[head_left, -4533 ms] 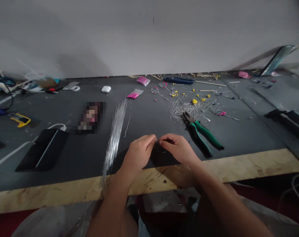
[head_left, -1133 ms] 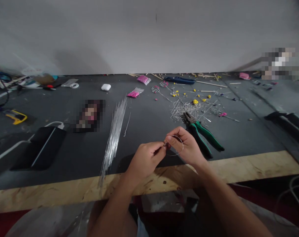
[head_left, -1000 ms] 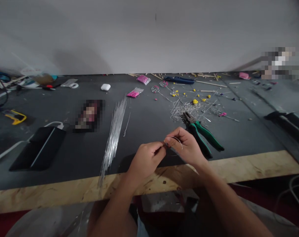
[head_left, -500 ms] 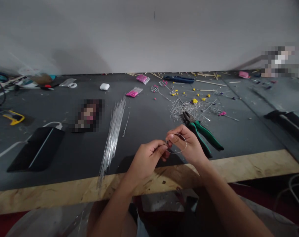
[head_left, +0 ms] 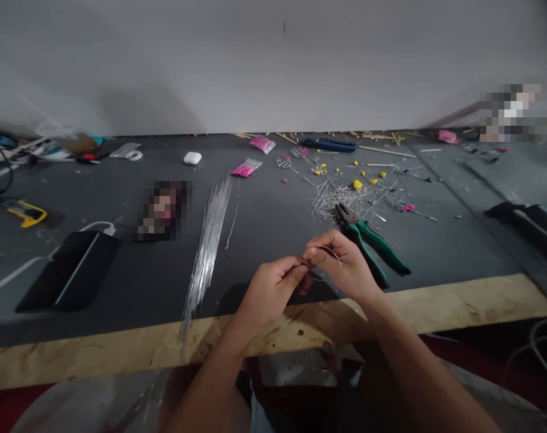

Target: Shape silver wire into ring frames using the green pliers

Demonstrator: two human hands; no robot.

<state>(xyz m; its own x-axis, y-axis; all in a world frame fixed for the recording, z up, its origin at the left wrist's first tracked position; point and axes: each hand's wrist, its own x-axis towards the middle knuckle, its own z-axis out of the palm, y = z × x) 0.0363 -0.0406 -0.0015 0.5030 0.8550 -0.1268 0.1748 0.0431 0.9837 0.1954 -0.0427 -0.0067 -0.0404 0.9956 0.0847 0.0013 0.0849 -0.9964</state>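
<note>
Over the table's front edge, my left hand (head_left: 271, 290) and my right hand (head_left: 342, 267) meet with thumbs and fingers pinched together. Both grip a thin metal wire (head_left: 334, 251), bent in a curve that bows out across the right palm. Its pinched part is hidden by the fingertips. Just beyond my right hand lie green-handled pliers (head_left: 377, 249), jaws pointing away. Behind them spreads a heap of short wire pieces (head_left: 330, 201) with small yellow lumps (head_left: 357, 184). A bundle of long straight wires (head_left: 207, 240) rests left of my hands.
Pink-filled bags (head_left: 247, 168), a dark blue cutter knife (head_left: 328, 145) and a white earbud case (head_left: 192, 158) lie farther back. At left are a black case (head_left: 68, 273) and a yellow-edged tool (head_left: 27, 213). A black-handled tool (head_left: 526, 222) lies at right.
The wire's loop, earlier a nearly full ring, now shows as a broken curve with a loose end near the right palm. Both hands stay nearly in place, still pinching.
</note>
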